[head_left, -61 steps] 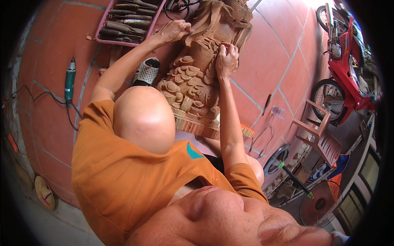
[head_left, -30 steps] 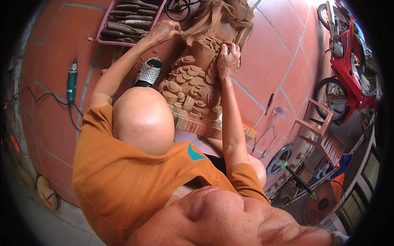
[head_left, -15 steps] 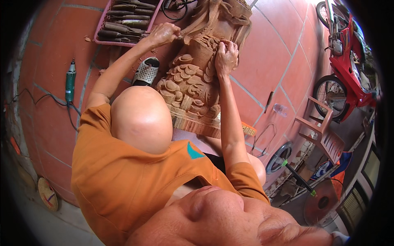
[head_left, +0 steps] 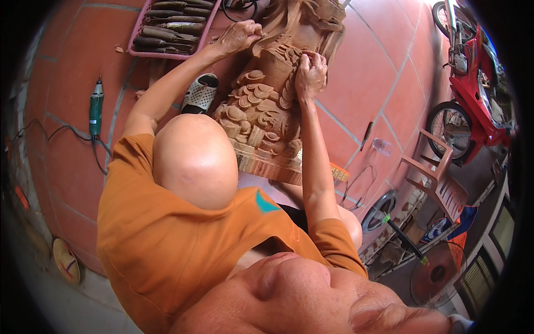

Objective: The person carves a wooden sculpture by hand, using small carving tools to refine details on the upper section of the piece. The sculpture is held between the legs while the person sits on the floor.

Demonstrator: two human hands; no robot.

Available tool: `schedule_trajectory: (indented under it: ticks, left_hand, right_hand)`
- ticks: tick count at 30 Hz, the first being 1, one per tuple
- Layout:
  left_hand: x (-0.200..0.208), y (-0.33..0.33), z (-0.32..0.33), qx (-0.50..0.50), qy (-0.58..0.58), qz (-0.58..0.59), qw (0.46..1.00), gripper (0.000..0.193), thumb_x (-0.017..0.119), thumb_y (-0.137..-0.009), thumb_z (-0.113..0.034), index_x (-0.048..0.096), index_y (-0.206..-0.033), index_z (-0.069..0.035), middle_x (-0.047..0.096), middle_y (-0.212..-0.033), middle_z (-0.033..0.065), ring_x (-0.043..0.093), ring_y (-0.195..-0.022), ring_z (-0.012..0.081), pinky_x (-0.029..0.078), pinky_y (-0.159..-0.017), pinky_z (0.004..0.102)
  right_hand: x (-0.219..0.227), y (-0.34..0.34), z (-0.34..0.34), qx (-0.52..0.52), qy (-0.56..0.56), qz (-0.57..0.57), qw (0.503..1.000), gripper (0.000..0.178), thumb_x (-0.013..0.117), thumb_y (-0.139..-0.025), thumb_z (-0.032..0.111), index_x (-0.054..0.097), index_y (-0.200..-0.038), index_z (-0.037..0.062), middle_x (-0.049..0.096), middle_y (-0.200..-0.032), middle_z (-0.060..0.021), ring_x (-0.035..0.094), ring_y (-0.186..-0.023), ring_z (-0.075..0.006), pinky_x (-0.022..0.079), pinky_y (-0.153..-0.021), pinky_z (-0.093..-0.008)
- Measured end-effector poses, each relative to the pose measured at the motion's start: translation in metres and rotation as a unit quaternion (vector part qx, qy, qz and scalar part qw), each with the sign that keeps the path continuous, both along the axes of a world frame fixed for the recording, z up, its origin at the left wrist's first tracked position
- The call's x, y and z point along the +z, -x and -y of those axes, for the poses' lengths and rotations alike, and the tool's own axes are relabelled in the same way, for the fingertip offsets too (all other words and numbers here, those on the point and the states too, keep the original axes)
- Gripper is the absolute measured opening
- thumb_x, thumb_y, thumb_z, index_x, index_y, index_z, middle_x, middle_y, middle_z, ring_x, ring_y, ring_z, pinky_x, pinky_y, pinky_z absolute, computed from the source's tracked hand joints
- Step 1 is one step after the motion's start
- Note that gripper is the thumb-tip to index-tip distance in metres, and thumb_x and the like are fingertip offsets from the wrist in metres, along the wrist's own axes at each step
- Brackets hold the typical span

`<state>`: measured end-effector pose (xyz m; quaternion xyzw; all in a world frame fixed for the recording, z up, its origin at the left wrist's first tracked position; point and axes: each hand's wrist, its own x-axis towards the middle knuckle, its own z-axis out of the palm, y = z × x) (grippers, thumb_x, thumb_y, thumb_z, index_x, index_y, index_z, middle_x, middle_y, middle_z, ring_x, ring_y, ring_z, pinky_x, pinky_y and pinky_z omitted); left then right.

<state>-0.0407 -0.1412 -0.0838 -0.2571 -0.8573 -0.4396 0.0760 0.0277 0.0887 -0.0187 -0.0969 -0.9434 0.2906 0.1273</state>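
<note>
A brown wood carving (head_left: 261,106) with rounded, layered relief stands in front of my knees, its flat base toward me. My left hand (head_left: 240,37) is curled closed at the carving's upper left edge, beside a ridge of the wood. Whatever its fingers pinch, if anything, is too small to tell. On the upper right part of the carving rests my right hand (head_left: 311,77), its fingers bent and pressed together against the wood. Its fingertips hide what they may hold.
A pink tray (head_left: 131,49) of several dark-handled carving tools lies at the upper left. Left of me is a green rotary tool (head_left: 96,111) with its cord. A perforated shoe (head_left: 200,94) stands by the carving. At right are a plastic chair (head_left: 439,167) and red motorbike (head_left: 473,100).
My left hand has shifted slightly right and up along the carving's edge. The right hand stays on nearly the same spot of the wood, with its fingers still bent.
</note>
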Motion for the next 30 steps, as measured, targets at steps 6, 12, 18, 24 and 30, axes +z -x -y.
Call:
schedule_trajectory:
  ticks: [6, 12, 18, 24, 30]
  left_hand:
    - [0.004, -0.026, 0.029, -0.043, 0.108, 0.052, 0.992, 0.013, 0.068, -0.083, -0.010, 0.064, -0.095, -0.006, 0.062, -0.084, 0.0129, 0.063, -0.079, 0.0347, 0.049, -0.069, 0.0426]
    - [0.010, -0.011, 0.015, 0.046, 0.023, 0.020, 0.998, 0.015, 0.065, -0.084, -0.009, 0.065, -0.098, -0.005, 0.063, -0.085, 0.0136, 0.064, -0.081, 0.0330, 0.051, -0.071, 0.0411]
    - [-0.014, -0.026, 0.000, 0.057, -0.001, -0.017, 0.998, 0.013, 0.059, -0.087, -0.008, 0.063, -0.100, -0.006, 0.060, -0.091, 0.0154, 0.063, -0.084, 0.0372, 0.052, -0.072, 0.0442]
    - [-0.003, -0.049, 0.025, -0.030, 0.134, 0.069, 0.988, 0.014, 0.064, -0.081, -0.003, 0.067, -0.094, -0.006, 0.060, -0.086, 0.0139, 0.063, -0.084, 0.0375, 0.052, -0.071, 0.0444]
    - [-0.010, -0.039, 0.035, 0.039, 0.053, 0.091, 0.994, 0.015, 0.065, -0.083, -0.008, 0.071, -0.096, -0.006, 0.065, -0.085, 0.0133, 0.064, -0.080, 0.0297, 0.052, -0.074, 0.0396]
  right_hand:
    - [-0.004, 0.000, 0.000, -0.002, 0.000, -0.001, 1.000, 0.024, 0.054, -0.090, 0.027, 0.070, -0.098, 0.0117, 0.064, -0.109, -0.0093, 0.058, -0.105, -0.0296, 0.044, -0.091, -0.0438]
    - [-0.002, 0.001, 0.001, -0.010, 0.000, -0.004, 1.000, 0.023, 0.055, -0.089, 0.027, 0.070, -0.097, 0.0116, 0.065, -0.108, -0.0093, 0.059, -0.105, -0.0294, 0.044, -0.091, -0.0441]
    - [-0.001, 0.000, 0.002, -0.002, 0.006, 0.007, 1.000, 0.023, 0.056, -0.089, 0.027, 0.070, -0.097, 0.0117, 0.065, -0.109, -0.0095, 0.059, -0.105, -0.0293, 0.044, -0.091, -0.0441]
    - [-0.001, 0.000, 0.000, -0.003, 0.017, 0.006, 1.000, 0.023, 0.055, -0.089, 0.027, 0.071, -0.097, 0.0120, 0.065, -0.110, -0.0099, 0.058, -0.106, -0.0301, 0.044, -0.092, -0.0444]
    - [0.002, 0.001, 0.002, 0.005, 0.007, 0.006, 1.000, 0.023, 0.054, -0.090, 0.027, 0.070, -0.097, 0.0117, 0.064, -0.110, -0.0101, 0.058, -0.107, -0.0300, 0.043, -0.092, -0.0449]
